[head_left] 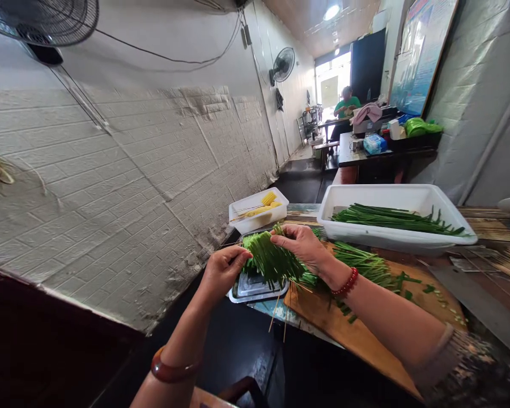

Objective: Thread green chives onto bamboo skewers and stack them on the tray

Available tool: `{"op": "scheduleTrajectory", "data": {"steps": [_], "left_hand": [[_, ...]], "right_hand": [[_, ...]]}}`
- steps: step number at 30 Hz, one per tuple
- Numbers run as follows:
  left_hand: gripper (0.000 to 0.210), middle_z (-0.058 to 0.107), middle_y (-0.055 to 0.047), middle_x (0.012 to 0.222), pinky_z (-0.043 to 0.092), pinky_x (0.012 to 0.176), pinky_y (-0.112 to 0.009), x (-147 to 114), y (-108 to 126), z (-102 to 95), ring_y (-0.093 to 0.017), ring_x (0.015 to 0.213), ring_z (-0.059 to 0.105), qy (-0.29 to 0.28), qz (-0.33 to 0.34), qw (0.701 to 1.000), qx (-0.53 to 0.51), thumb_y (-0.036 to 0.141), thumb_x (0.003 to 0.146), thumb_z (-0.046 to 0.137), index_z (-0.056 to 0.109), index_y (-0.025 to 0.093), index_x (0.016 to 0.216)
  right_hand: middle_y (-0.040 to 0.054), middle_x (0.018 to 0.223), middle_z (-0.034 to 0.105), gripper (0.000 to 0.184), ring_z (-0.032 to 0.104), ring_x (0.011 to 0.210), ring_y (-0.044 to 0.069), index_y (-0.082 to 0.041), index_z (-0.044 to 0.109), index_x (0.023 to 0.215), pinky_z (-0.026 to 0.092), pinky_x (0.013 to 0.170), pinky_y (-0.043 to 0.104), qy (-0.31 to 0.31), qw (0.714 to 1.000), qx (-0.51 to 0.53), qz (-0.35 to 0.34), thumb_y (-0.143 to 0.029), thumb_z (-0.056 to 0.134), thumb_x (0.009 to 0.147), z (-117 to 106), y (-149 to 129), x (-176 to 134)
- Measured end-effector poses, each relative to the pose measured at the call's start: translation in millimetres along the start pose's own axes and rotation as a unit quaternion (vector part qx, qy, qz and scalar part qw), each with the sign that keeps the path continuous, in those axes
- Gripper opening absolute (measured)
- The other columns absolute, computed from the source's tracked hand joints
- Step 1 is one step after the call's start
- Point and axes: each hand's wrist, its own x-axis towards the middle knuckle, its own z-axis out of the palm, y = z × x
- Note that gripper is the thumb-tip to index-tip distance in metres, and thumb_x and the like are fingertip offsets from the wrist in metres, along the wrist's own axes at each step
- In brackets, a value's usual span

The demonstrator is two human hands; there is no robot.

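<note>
Indoors, left and right fingers (238,259) (284,242) pinch greens (274,258) above a table (261,306) near brick-patterned walling (131,164).

On the table (267,307), a tray (258,297) and board (318,317) line the near edge; two tubs (391,237) stand toward the far edge.
</note>
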Motion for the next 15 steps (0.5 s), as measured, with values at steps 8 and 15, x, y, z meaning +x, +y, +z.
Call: {"op": "scheduleTrajectory", "data": {"steps": [8, 15], "left_hand": [[0.028, 0.068, -0.004, 0.069, 0.043, 0.062, -0.024, -1.5, -2.2, 2.1, -0.015, 0.066, 0.058, -0.004, -0.019, 0.999, -0.028, 0.036, 0.085, 0.060, 0.072, 0.013, 0.076], [0.029, 0.068, -0.004, 0.071, 0.043, 0.062, -0.024, 4.1, -5.0, 4.2, -0.015, 0.067, 0.057, -0.015, -0.024, 0.999, -0.030, 0.038, 0.085, 0.060, 0.072, 0.013, 0.078]], "right_hand": [[-0.0033, 0.061, 0.060, 0.032, 0.048, 0.057, 0.010, -0.016, 0.068, 0.065, 0.036, 0.055, 0.025, 0.017, 0.999, 0.032, 0.001, -0.045, 0.081, 0.062, -2.3, 4.7, 1.5], [0.0007, 0.073, 0.069, 0.028, 0.054, 0.066, 0.012, -0.016, 0.075, 0.077, 0.042, 0.062, 0.025, 0.028, 0.999, 0.037, -0.021, -0.042, 0.077, 0.066, -6.9, 9.3, 3.7]]}}
